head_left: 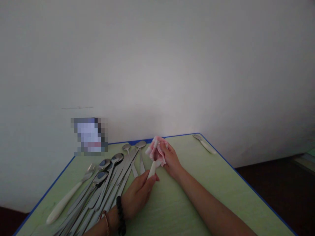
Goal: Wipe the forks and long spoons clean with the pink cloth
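My left hand (141, 193) grips a white handle (152, 169) of a piece of cutlery. The far end of that piece is hidden inside a pink-and-white cloth (157, 150), so I cannot tell its kind. My right hand (171, 159) is closed on the cloth, pinching it around the hidden end. Both hands are above the middle of the table, close together. To the left of my left hand lie several metal spoons (117, 158) and knives, spread in a loose heap. A fork with a white handle (64, 202) rests at the heap's left side.
A second white-handled fork (206, 146) lies near the table's far right corner. A blurred-out phone (90, 134) leans on the wall at the far left. The green table (197, 183) has a blue edge and stands against a pale wall (157, 65).
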`<state>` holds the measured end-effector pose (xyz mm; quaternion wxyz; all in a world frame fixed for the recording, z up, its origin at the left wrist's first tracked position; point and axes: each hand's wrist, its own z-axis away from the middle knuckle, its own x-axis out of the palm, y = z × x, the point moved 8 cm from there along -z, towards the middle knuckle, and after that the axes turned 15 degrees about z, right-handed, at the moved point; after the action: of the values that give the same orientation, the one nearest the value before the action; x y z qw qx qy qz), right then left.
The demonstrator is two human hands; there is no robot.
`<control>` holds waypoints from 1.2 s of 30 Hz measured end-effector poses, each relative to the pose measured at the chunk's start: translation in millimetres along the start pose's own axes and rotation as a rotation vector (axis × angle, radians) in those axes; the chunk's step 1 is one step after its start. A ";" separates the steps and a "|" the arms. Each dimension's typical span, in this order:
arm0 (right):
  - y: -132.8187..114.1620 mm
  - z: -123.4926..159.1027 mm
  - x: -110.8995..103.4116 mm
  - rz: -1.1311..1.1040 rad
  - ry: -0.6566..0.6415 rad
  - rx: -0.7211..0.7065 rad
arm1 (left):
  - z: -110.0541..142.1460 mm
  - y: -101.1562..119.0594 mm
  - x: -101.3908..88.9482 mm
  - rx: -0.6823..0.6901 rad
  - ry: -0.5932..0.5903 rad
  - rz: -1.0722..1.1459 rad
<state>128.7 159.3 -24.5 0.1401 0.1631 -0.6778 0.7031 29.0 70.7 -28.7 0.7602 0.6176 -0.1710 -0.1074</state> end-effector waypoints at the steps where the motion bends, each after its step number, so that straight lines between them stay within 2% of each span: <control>1: 0.4 -0.8 0.2 -0.024 -0.012 0.019 | 0.2 0.3 1.7 0.003 -0.019 0.016; 8: 3.7 10.4 21.2 0.087 -0.344 0.131 | 3.5 -0.7 5.6 -0.036 -0.025 0.107; 10: 2.6 13.7 24.0 0.116 -0.382 0.136 | 3.8 1.1 5.5 -0.024 -0.018 0.109; 28: -0.1 9.1 22.0 0.159 -0.275 0.041 | 1.0 4.0 0.5 0.041 -0.002 -0.096; 32: -2.1 6.6 16.6 0.213 -0.213 -0.030 | -0.1 2.9 -0.8 0.062 0.004 -0.083; 36: -5.4 4.8 7.2 0.376 -0.127 -0.141 | -0.8 1.8 -1.3 0.059 0.003 -0.047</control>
<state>124.6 154.6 -16.4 -0.0254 0.0675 -0.7512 0.6561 28.1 72.3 -27.3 0.7392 0.6436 -0.1582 -0.1193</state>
